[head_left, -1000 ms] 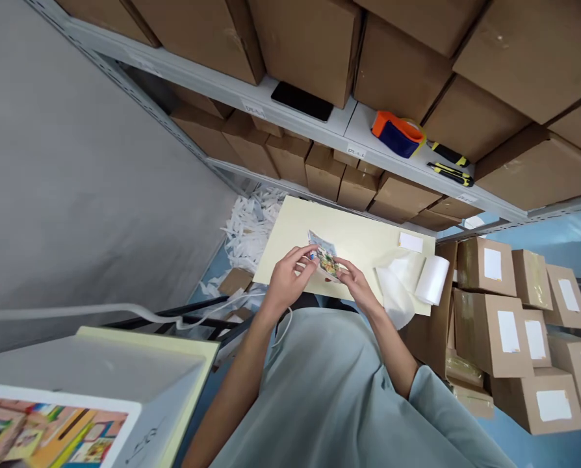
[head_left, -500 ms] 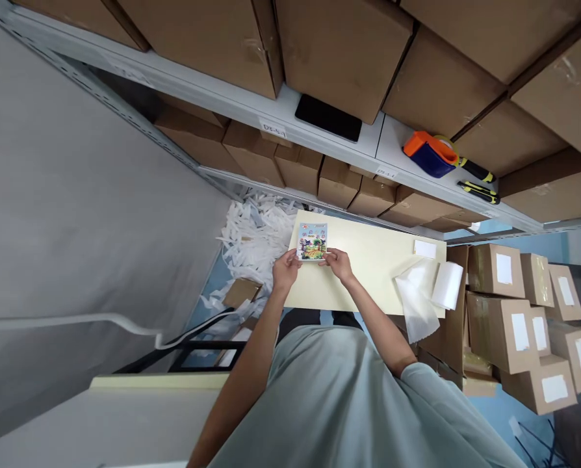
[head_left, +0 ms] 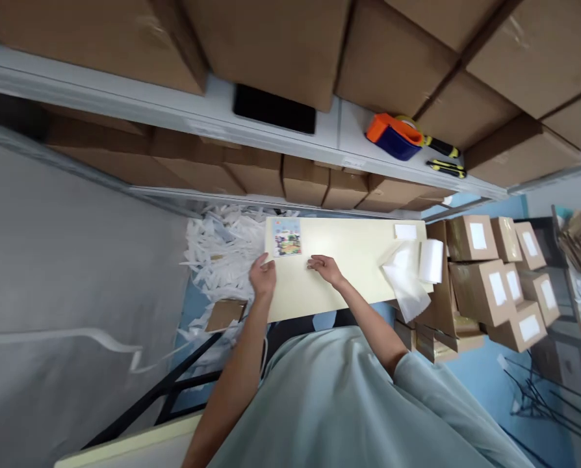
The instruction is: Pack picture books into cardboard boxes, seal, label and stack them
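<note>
A small booklet (head_left: 287, 242) with a light blue top and a colourful picture on its cover lies flat on the left end of the cream table (head_left: 349, 260). My left hand (head_left: 262, 276) is just below the booklet's lower left corner, at the table's edge, its fingers apart and holding nothing. To the right of the booklet is my right hand (head_left: 325, 268), off it, with loosely bent fingers and nothing visible between them.
White paper shreds (head_left: 222, 253) cover the floor at left. On the table's right end are a white roll (head_left: 431, 261), a thin sheet (head_left: 405, 279) and a white card (head_left: 405, 231). A shelf holds a black phone (head_left: 274, 109), tape dispenser (head_left: 395, 138) and cutters (head_left: 446, 169). Labelled cartons (head_left: 480, 292) stand right.
Both hands have let go of the booklet and drawn away from it, the left downward and the right to the side. The view has swung to the right.
</note>
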